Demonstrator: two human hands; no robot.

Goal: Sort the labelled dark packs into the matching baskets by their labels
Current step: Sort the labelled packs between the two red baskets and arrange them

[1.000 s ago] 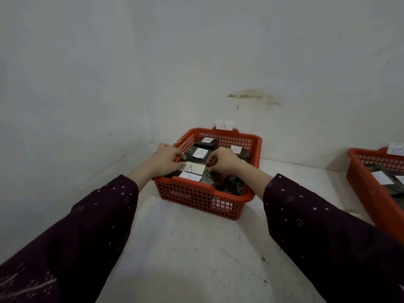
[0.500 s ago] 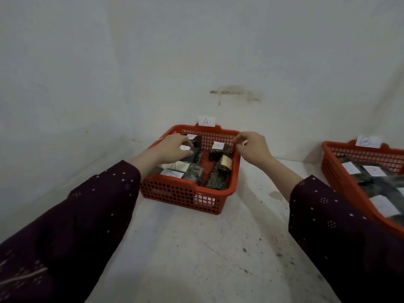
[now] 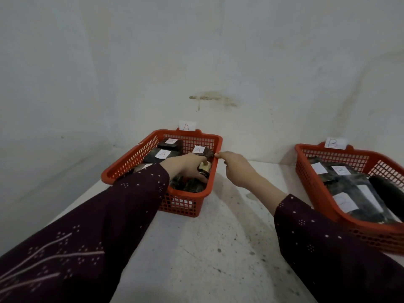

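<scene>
**Both hands at the A basket**

Two dark dotted sleeves [image 3: 91, 232] reach forward over a speckled white table [image 3: 207, 259]. The left hand [image 3: 188, 167] is down inside the basket marked A [image 3: 192, 209], fingers curled around a dark pack with a pale label [image 3: 205, 166], and it hides the packs lying under it. The right hand [image 3: 237, 169] is just outside, its fingertips pinching the basket's right rim. Farther back in that basket lie packs with A labels [image 3: 162, 154]. Well apart to the right stands the basket marked B [image 3: 317, 189], holding more labelled packs. A stained white wall [image 3: 209, 99] rises behind.
</scene>
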